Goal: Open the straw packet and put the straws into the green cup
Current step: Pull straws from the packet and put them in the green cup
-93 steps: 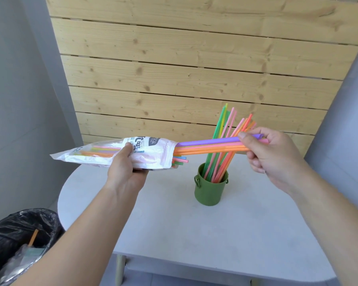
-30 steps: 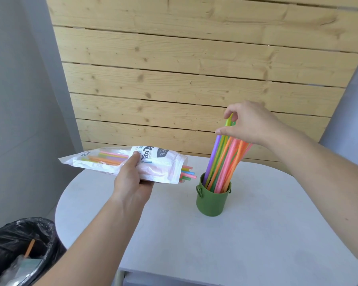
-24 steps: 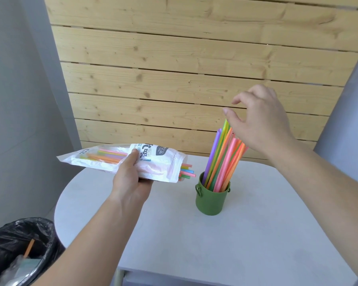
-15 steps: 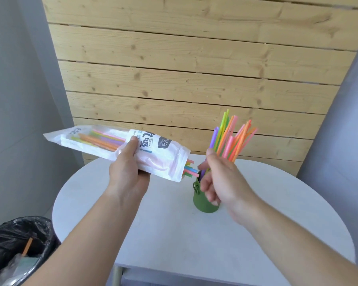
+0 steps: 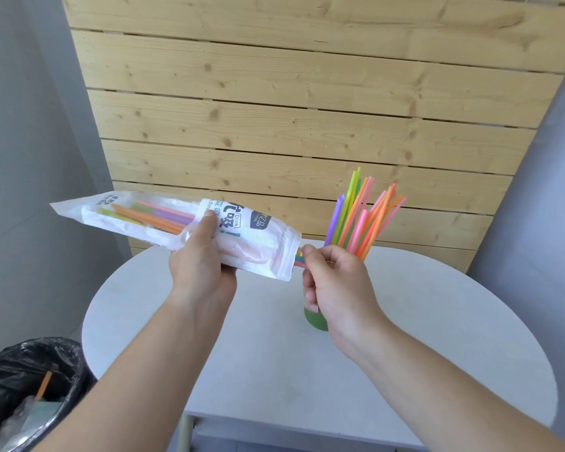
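My left hand (image 5: 200, 269) grips the white straw packet (image 5: 163, 223) around its middle and holds it level above the table, open end to the right. Several coloured straws lie inside it. My right hand (image 5: 335, 282) is at the packet's mouth, its fingers curled around the straw ends (image 5: 299, 258) that stick out. Behind my right hand stands the green cup (image 5: 314, 320), mostly hidden, with only its lower edge showing. A bunch of coloured straws (image 5: 361, 216) rises out of the cup and fans to the right.
The round white table (image 5: 437, 337) carries the cup. A bin with a black liner (image 5: 23, 380) stands on the floor at lower left. A wooden slat wall (image 5: 307, 109) closes off the back, close behind the table.
My right hand let go of the straws in the cup, came down and left to the packet's mouth, and closed on the protruding straw ends. My left hand kept holding the packet.
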The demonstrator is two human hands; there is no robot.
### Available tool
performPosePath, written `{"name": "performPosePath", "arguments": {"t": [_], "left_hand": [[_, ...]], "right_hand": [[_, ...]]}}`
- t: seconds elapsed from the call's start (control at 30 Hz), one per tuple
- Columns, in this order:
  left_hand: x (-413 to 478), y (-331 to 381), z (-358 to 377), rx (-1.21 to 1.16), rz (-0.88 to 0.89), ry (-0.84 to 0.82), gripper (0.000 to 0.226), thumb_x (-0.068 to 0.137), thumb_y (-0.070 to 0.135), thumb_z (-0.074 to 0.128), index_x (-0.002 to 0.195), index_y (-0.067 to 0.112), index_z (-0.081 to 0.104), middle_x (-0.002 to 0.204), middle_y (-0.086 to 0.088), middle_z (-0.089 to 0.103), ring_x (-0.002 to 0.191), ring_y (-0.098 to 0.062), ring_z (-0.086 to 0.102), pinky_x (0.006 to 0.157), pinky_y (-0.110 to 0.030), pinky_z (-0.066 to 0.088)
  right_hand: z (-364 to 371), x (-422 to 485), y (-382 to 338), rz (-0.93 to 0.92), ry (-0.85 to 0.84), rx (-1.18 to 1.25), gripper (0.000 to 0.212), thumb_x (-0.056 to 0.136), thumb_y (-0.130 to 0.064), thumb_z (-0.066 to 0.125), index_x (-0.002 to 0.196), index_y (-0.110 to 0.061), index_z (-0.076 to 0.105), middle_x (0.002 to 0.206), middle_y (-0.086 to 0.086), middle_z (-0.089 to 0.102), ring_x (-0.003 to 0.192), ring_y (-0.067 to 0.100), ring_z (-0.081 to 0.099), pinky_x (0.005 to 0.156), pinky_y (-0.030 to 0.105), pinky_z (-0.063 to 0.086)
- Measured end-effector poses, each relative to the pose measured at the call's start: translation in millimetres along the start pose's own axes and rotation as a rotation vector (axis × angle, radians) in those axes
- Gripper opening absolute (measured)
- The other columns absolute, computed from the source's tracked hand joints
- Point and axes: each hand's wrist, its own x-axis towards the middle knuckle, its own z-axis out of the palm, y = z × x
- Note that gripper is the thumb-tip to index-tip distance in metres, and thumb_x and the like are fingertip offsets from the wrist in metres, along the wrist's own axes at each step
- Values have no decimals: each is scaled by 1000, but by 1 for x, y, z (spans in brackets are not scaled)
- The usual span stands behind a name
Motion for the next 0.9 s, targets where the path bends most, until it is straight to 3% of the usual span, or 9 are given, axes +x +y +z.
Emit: {"name": "performPosePath", "arguments": {"t": [0.13,0.23,0.33,0.43,0.57,0.9], "left_hand": [[5,2,-3,-23,-4,6,12,101,16,70,112,12,67,109,-8,77,96,-23,78,97,-44,62],[6,-2,-2,-31,-15,18,9,100,15,71,108,13,67,102,-6,76,90,-22,78,95,-43,63],[6,-6,-1,-25,-30,11,7,100,15,71,106,12,66,98,-6,76,83,-21,77,88,-38,65],[9,-6,-3,-32,-35,16,10,100,14,71,109,11,67,105,-8,77,90,-22,79,91,-41,64],[16,-1,-8,-77,-37,30,29,100,14,71,128,6,66,128,-12,77,111,-26,78,96,-48,62],[28,-4,-16,-124,-100,56,36,99,14,72,133,6,66,123,-8,79,108,-23,79,95,-48,63]], "right_hand": [[-7,4,0,-1,43,17,29,100,-29,55,78,-11,52,50,-2,47,39,15,37,41,24,28],[-6,2,2,41,-12,-15,33,99,-41,56,86,-10,57,56,3,53,39,17,42,41,22,32],[-3,0,5,-9,-33,16,29,98,-33,62,91,-4,64,55,1,58,39,15,44,40,22,34],[-6,3,4,-66,-20,29,19,98,-22,63,87,-6,65,56,0,59,40,14,44,42,25,36],[-16,10,2,-38,6,83,15,96,-20,66,86,-8,65,60,4,60,41,15,44,42,26,36],[-39,19,-15,-159,-26,-47,14,94,-17,68,85,-5,67,53,1,57,41,14,43,41,25,37]]}}
